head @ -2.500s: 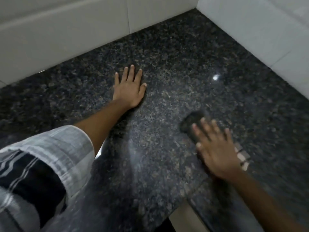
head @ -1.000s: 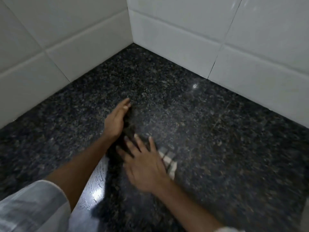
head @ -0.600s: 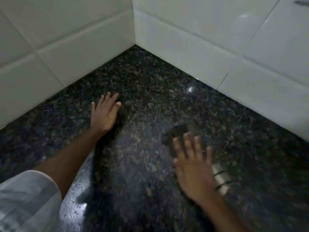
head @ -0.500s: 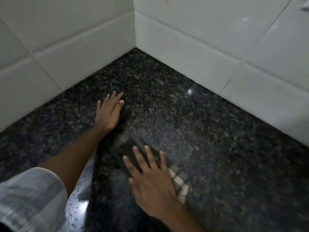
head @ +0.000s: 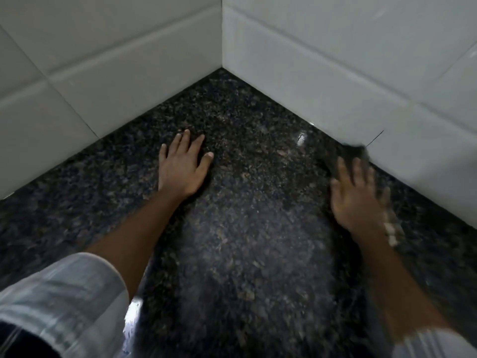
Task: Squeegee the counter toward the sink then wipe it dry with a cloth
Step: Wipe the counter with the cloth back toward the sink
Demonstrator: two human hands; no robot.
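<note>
Under the right hand (head: pixel 357 196), fingers spread flat, the dark cloth (head: pixel 344 157) is pressing against the wall tiles (head: pixel 322 81), so drying looks underway; the left hand (head: pixel 182 167) is lying open, empty, bracing on the counter (head: pixel 247 244), no squeegee showing

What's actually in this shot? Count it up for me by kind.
Hands: 2, left hand flat on the counter, right hand pressing the cloth
Cloths: 1
Counters: 1
Tiled walls: 2
Total: 6
</note>
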